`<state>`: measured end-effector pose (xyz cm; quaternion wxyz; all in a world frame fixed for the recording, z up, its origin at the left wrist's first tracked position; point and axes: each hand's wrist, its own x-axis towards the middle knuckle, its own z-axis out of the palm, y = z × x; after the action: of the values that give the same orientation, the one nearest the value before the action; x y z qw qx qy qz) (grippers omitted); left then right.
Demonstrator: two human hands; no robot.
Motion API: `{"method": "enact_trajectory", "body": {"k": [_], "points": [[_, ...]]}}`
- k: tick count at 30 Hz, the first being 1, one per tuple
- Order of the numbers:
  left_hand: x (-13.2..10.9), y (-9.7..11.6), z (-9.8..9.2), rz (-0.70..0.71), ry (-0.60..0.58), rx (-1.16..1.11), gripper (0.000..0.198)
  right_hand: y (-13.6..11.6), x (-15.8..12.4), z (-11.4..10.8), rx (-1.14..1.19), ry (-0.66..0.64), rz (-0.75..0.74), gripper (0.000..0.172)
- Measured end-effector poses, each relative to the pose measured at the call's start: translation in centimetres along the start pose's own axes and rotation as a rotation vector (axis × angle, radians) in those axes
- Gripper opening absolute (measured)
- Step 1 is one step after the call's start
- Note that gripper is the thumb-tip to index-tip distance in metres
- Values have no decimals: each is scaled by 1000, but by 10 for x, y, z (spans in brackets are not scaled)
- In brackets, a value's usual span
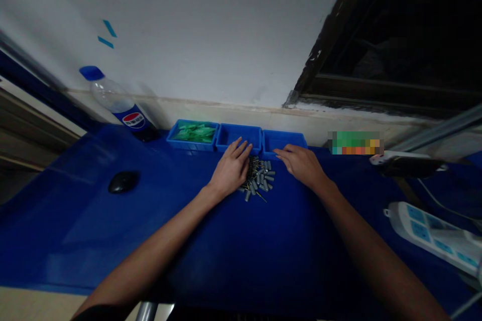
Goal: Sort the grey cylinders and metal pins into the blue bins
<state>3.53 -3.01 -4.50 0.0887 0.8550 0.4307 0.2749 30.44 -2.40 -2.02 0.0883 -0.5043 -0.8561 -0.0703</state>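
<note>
A pile of small grey cylindrical parts and thin brass-coloured pins [259, 180] lies on the blue table top. My left hand [230, 168] rests over the pile's left side, its fingers stretched toward the front rim of the middle blue bin [241, 130]. Part of the pile is hidden under that palm. On the other side, my right hand [304, 166] is apart from the pile, fingers loosely bent and pointing left, by the front of the right blue bin [284, 136]. I see nothing held in it. Green pieces [195, 132] fill the left blue bin [193, 146].
At the back left stands a Pepsi bottle [122, 105], with a black mouse [123, 181] nearer me. A white power strip [433, 233] and a phone [410, 164] are on the right. The wall [211, 35] rises behind the bins.
</note>
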Motion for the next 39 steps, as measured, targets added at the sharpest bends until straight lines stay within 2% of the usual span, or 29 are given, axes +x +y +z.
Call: {"method": "enact_trajectory", "body": {"k": [7,14,16,19,21,26,30,32,35,39], "points": [[0,-1,-8,14,-24,-31,49,7,4,3,108,58,-57,34],[-15,-12,-29,48,118,-86,39,3,5,0,266,151,2,31],[-22,-16,-38,1,149,-89,34,-8,13,-5,291,187,-2,31],[-34,-26,-52,-182,157,-77,29,-35,37,-15,327,263,-60,29],[-41,-36,-61,-312,103,-48,25,-60,60,-21,387,282,-132,27],[-55,-56,-75,-492,-101,32,25,-120,121,-17,357,154,-308,22],[-59,-62,-74,-504,-131,60,24,-143,152,7,221,74,-352,14],[-60,-62,-72,-501,-115,62,25,-147,160,19,282,77,-331,13],[-60,-60,-69,-468,-80,13,24,-150,162,26,472,178,-286,17],[-59,-58,-68,-442,2,-177,31,-151,151,8,597,345,-277,20]]}}
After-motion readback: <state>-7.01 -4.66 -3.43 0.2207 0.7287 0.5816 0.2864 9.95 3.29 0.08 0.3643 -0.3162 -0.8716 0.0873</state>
